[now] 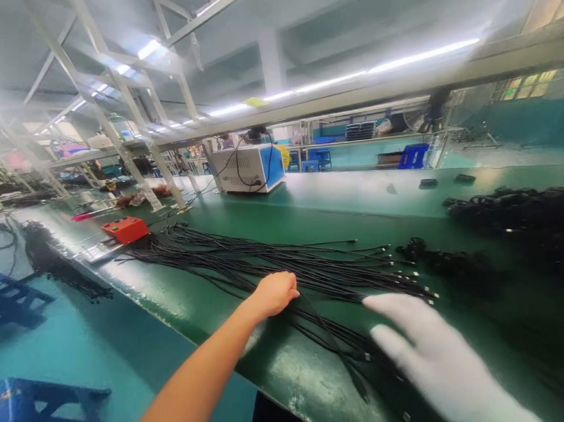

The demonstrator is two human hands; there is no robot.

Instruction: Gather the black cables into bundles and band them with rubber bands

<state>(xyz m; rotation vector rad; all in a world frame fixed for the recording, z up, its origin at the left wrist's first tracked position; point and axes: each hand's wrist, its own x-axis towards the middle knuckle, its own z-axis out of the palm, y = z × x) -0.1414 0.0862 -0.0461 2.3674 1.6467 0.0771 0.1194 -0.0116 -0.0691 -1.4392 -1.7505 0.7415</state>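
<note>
A long spread of black cables (246,254) with metal plugs at their right ends lies on the green worktable (292,369). My bare left hand (276,293) is closed over a black cable (320,320), whose loose end runs toward the table's front edge. A smaller group of cables lies beneath and to the right of that hand. Above the plug ends is my right hand (416,339) in a white glove, thumb and fingers apart, with nothing visible between them. Whether its fingertips touch the cables, I cannot tell.
Coiled black cables (526,221) are heaped on the right. A red box with buttons (126,229) stands left, and a white and blue machine (248,168) at the back. Blue stools (50,410) stand on the floor at left; a metal shelf frame rises above the table.
</note>
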